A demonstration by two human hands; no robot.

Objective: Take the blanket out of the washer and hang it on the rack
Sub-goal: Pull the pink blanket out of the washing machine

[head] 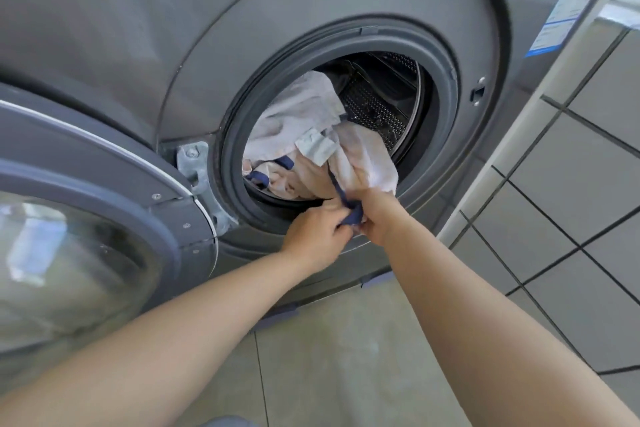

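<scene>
A pale pinkish-white blanket point(298, 121) with dark blue edging lies bunched in the drum of a grey front-loading washer point(104, 28). Part of it spills over the lower rim of the round opening. My left hand point(317, 236) and my right hand point(379, 215) meet at that rim, both closed on the blanket's blue-trimmed edge. A white care label shows on the cloth above my hands. The perforated metal drum point(377, 107) is visible behind the blanket. No rack is in view.
The washer door point(86, 218) stands swung open at the left, its glass close to my left forearm. A tiled wall point(571, 184) runs along the right of the machine. Beige floor tiles point(329, 357) lie below my arms.
</scene>
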